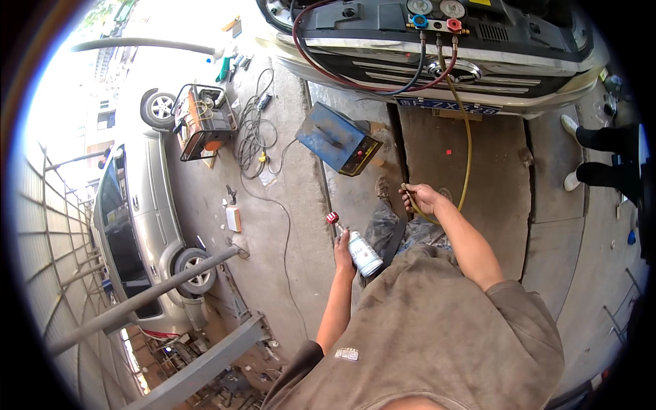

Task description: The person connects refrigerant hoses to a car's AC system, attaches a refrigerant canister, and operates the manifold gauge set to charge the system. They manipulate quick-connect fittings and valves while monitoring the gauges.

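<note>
My left hand [343, 253] is wrapped round a white refrigerant can [364, 253] held tilted near my lap. A red-handled tap valve [333, 218] sits on the can's top end. To the right, my right hand [421, 197] pinches the end of a yellow hose [468, 147], apart from the valve. This hose loops up to a manifold gauge set [437, 22] with two dials, a blue knob and a red knob, resting over the car's front. A blue hose [418, 65] and a red hose [301, 41] also run from the gauges.
The light-coloured car [547, 89] stands ahead with its bonnet open. A blue boxy machine [335, 137] is on the floor before me. Left lie a tangled cable [256, 137] and an orange framed machine [203, 123], beside a silver car [147, 205]. Another person's legs [605, 139] are at right.
</note>
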Available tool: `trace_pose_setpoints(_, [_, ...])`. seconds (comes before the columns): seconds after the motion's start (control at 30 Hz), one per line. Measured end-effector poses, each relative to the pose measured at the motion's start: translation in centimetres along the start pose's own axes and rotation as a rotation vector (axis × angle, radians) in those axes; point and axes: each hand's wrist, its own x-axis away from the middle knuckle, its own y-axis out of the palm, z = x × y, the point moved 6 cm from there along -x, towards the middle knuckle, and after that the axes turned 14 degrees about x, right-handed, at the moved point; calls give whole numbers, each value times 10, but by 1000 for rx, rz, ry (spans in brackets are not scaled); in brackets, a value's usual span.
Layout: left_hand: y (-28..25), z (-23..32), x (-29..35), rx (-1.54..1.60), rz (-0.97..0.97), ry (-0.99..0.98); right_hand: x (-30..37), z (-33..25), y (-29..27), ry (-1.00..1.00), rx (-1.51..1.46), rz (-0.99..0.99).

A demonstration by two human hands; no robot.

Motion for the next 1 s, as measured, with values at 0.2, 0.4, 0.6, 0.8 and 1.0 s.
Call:
trace_pose_setpoints(0.2, [30, 67, -75, -390, -86, -25, -56, 2, 31, -52, 56, 191])
trace_pose_setpoints(0.4, [75, 125, -216, -1135, -327, 201, -143, 7, 25, -109, 67, 663])
trace_pose_setpoints(0.6, [164, 177, -330, -1240, -561, 420, -226, 2, 38, -309, -644, 258])
trace_pose_setpoints(0.8, [217, 168, -383, -990, -603, 332, -250, 4, 12, -395, -132, 1137])
trace_pose_setpoints(1.0, [201, 145, -400, -886, -688, 245, -217, -29, 20, -487, 156, 1551])
